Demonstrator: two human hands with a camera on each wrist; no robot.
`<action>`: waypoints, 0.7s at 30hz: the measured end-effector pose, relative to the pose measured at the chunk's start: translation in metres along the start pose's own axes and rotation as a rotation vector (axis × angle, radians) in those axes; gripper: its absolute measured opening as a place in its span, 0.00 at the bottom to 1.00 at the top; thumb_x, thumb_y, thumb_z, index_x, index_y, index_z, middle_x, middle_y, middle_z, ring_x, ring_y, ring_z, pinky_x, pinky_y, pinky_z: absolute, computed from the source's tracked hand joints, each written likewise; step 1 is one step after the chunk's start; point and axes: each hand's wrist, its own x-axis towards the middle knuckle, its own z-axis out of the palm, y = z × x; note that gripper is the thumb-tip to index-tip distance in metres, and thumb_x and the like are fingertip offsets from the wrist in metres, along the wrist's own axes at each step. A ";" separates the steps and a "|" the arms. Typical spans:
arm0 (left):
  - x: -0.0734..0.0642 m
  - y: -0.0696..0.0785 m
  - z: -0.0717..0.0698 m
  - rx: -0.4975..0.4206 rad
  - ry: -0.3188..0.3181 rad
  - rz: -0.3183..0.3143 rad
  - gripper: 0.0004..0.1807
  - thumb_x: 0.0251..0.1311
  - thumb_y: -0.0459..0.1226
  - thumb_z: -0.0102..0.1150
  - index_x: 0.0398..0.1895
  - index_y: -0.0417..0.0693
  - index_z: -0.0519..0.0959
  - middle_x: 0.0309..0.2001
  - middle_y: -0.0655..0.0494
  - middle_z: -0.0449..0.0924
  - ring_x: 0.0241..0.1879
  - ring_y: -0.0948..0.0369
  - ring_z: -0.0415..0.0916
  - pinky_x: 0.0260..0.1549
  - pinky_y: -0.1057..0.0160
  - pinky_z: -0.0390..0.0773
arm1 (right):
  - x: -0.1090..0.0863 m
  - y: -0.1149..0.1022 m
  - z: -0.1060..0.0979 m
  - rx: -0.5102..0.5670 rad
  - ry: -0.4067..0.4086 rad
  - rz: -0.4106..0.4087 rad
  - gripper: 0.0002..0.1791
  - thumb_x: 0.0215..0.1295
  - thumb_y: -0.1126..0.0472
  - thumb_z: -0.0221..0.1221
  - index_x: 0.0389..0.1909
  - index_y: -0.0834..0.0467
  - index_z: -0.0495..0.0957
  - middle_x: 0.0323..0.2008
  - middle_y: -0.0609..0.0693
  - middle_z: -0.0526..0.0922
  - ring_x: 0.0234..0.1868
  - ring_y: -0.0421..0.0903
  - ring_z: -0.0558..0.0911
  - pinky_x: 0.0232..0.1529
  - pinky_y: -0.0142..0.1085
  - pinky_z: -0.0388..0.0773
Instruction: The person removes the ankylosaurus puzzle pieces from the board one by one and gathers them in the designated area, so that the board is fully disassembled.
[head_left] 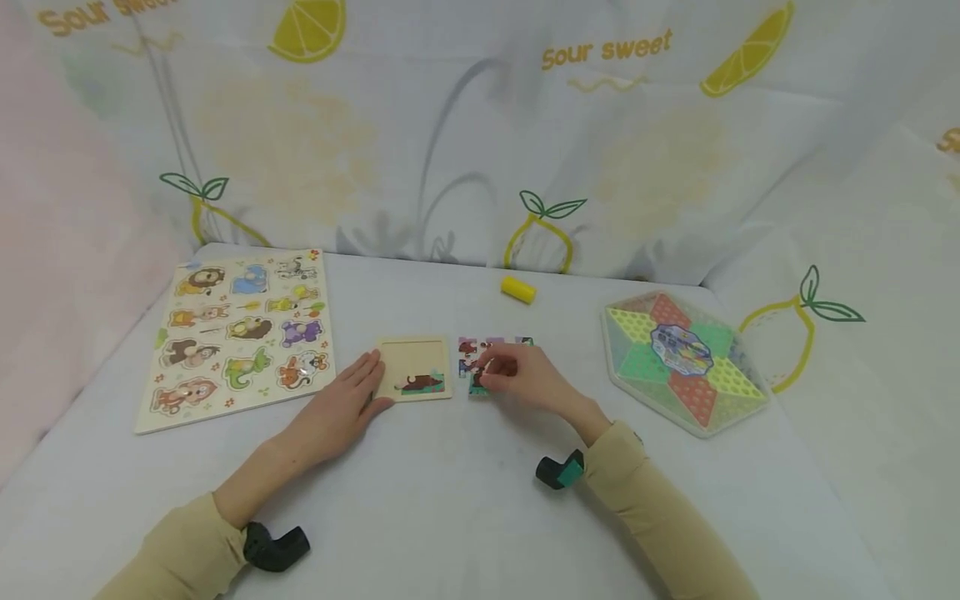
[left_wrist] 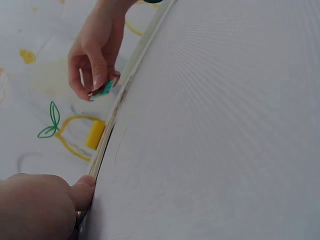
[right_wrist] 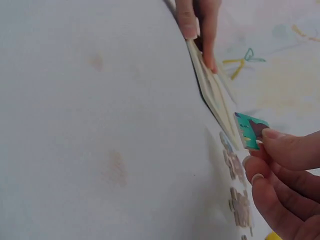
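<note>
one puzzle piece (right_wrist: pixel 251 129) is pinched by the right hand (head_left: pixel 528 377), just right of the tray (head_left: pixel 408 358); the left hand (head_left: pixel 341 417) rests on the tray's left edge. best hold that edge steady and level the piece before seating it.

We have our left hand (head_left: pixel 347 407) resting along the left edge of a small wooden tray (head_left: pixel 401 360), which holds a dark-and-teal puzzle section (head_left: pixel 422 383) at its lower right, while our right hand (head_left: pixel 528 377) pinches a small piece (head_left: pixel 477 383) over the loose pieces (head_left: pixel 468 347) just beside it. Around us on the white tabletop (head_left: pixel 442 500) we see an animal puzzle board (head_left: pixel 225 346) at left, a yellow cylinder (head_left: pixel 518 290) farther back and a hexagonal game board (head_left: pixel 682 362) at right.
</note>
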 end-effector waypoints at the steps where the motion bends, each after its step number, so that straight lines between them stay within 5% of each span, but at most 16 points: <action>1: 0.000 0.000 0.000 -0.002 -0.004 0.001 0.35 0.74 0.44 0.52 0.72 0.25 0.60 0.75 0.31 0.54 0.75 0.38 0.51 0.72 0.41 0.58 | -0.002 0.002 -0.003 0.005 0.008 0.004 0.08 0.66 0.61 0.65 0.46 0.54 0.83 0.35 0.46 0.83 0.38 0.44 0.79 0.44 0.35 0.80; 15: -0.003 -0.004 0.001 0.010 0.002 0.020 0.34 0.74 0.43 0.52 0.72 0.25 0.60 0.75 0.31 0.53 0.75 0.37 0.51 0.72 0.41 0.58 | -0.002 0.007 0.010 0.060 -0.061 -0.049 0.07 0.65 0.63 0.66 0.43 0.57 0.82 0.30 0.47 0.84 0.30 0.40 0.80 0.36 0.30 0.79; 21: -0.002 -0.003 0.001 0.008 -0.002 0.019 0.34 0.74 0.43 0.53 0.71 0.25 0.60 0.75 0.30 0.53 0.75 0.37 0.51 0.72 0.40 0.59 | -0.002 0.007 0.019 0.001 -0.014 -0.043 0.04 0.65 0.62 0.67 0.38 0.54 0.81 0.31 0.44 0.82 0.32 0.41 0.78 0.35 0.30 0.77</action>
